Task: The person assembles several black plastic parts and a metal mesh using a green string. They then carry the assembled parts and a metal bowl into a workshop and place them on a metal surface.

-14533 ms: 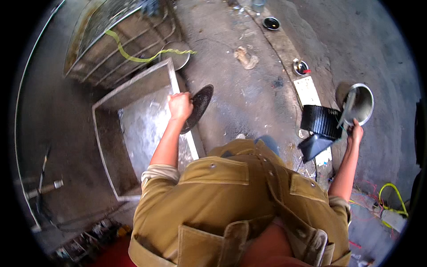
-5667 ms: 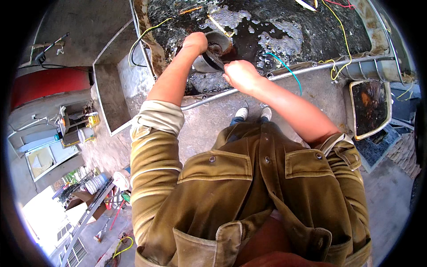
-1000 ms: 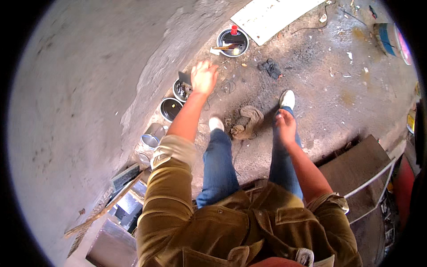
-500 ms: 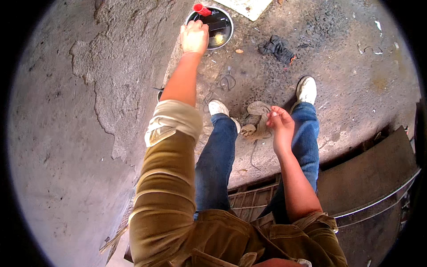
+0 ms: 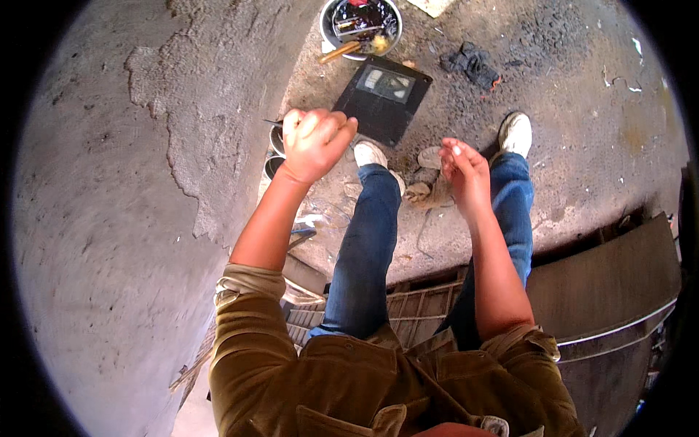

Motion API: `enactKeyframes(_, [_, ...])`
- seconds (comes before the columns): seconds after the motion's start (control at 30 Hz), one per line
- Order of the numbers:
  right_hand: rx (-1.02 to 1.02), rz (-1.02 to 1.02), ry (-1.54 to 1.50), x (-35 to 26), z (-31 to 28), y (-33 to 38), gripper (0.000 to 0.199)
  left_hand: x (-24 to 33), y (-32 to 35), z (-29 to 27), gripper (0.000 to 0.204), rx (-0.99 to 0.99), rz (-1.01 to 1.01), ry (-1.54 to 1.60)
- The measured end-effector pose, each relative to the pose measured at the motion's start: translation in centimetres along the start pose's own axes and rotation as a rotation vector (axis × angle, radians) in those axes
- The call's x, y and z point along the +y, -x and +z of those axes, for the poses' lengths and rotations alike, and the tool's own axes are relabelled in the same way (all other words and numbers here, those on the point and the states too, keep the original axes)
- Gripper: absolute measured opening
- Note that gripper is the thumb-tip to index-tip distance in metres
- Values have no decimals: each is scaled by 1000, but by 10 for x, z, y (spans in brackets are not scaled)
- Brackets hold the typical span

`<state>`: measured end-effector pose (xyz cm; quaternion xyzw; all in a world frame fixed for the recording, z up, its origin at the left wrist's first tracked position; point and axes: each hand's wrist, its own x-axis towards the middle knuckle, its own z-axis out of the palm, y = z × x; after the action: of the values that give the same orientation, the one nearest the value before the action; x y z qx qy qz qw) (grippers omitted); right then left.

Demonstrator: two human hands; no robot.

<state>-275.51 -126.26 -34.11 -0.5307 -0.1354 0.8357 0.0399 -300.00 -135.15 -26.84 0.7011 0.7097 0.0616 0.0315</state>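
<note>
My left hand (image 5: 317, 142) is closed on the near left edge of a flat black rectangular panel (image 5: 378, 113). A see-through window sits in the panel's far half, and small holes show at its corners. Just beyond the panel stands a round metal basin (image 5: 397, 45) of dark liquid. In the basin are a yellow lump (image 5: 379, 44) and a red piece (image 5: 357, 3), partly cut off by the picture's edge. A yellow-brown handle (image 5: 341, 52) lies across the near rim. My right hand (image 5: 464, 169) hovers above my right leg, fingers loosely bent, with nothing visible in it.
A grey wall (image 5: 95, 218) rises along the left. Small round containers (image 5: 274, 167) stand beside it. A dark glove-like cloth (image 5: 472, 65) lies on the floor ahead, and a dirty rag (image 5: 426, 178) between my shoes. Brown boards (image 5: 604, 277) are behind me at right.
My left hand has drawn back from the basin toward me, and the black panel now shows in full in its grip. My right hand has hardly moved.
</note>
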Motion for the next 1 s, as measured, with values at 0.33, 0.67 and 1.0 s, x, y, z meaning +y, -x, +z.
enactKeyframes(0.33, [51,-25,58,-14,4,4,11,50,13,-1,29,-167,126,189])
enactKeyframes(0.67, [82,-528,875,-9,12,10,24,49,-49,14,30,-385,-83,267])
enactKeyframes(1.0, [324,-710,988,-13,21,17,55,-3,-32,12,10,-264,-95,106])
